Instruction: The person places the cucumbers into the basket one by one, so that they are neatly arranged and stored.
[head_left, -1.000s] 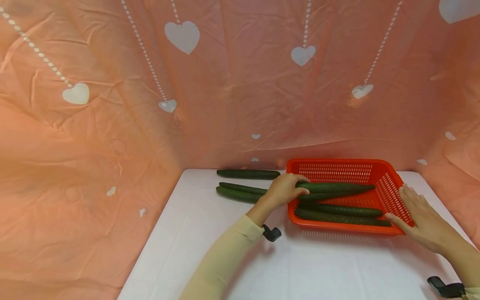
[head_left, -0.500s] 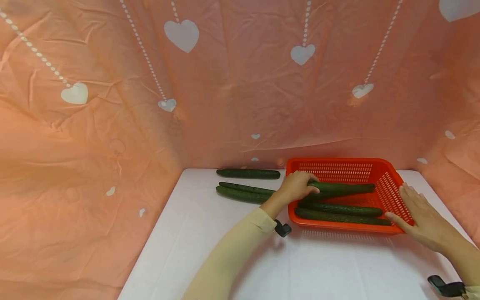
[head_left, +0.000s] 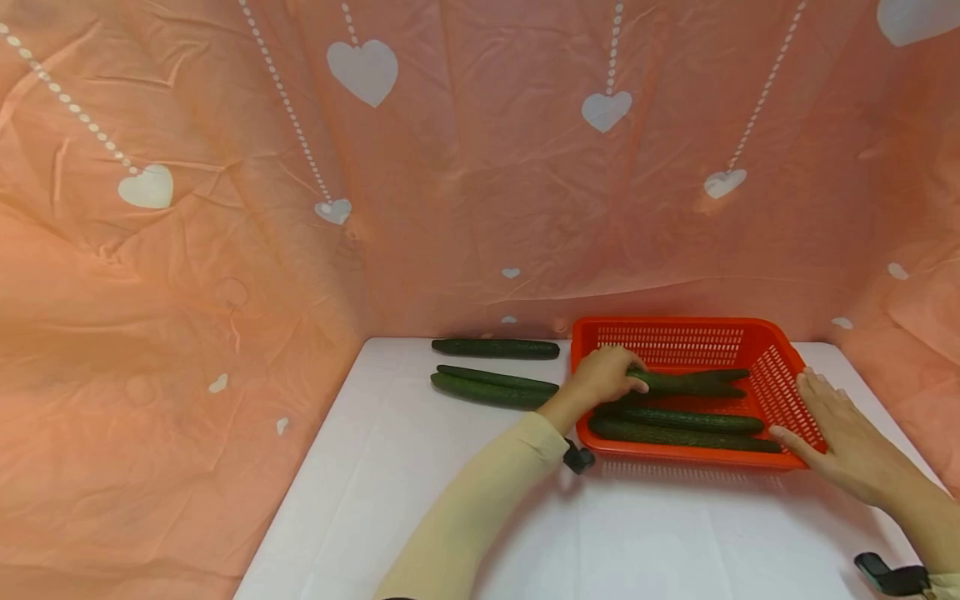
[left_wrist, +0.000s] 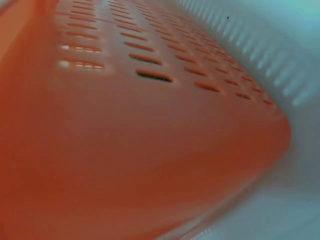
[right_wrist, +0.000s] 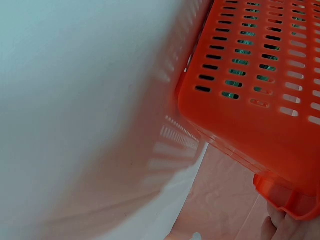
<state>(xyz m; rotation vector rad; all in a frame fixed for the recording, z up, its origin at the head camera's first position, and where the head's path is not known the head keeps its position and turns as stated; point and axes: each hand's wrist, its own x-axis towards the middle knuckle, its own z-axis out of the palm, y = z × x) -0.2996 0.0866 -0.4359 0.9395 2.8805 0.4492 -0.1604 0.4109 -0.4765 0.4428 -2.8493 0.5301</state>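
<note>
In the head view, my left hand (head_left: 606, 375) reaches over the left rim of the red plastic basket (head_left: 697, 452) and grips the left end of a cucumber (head_left: 667, 383) inside it. A further cucumber (head_left: 731, 375) pokes out behind the held one. Two more cucumbers (head_left: 678, 419) lie side by side along the basket's front wall. My right hand (head_left: 851, 437) rests against the right rim with fingers extended and thumb apart. From the right wrist, its fingers show at the basket's lip (right_wrist: 295, 202). The left wrist view shows only the basket's slotted wall (left_wrist: 150, 130).
Left of the basket, two cucumbers (head_left: 487, 387) lie together on the white table (head_left: 360, 500), partly behind the left forearm. Another cucumber (head_left: 495, 348) lies along the table's back edge. A pink cloth with hearts (head_left: 465, 183) stands behind.
My left hand has moved right and slightly down into the basket; the cucumber it holds has tilted, its far end now lower. The right hand and basket have stayed put.
</note>
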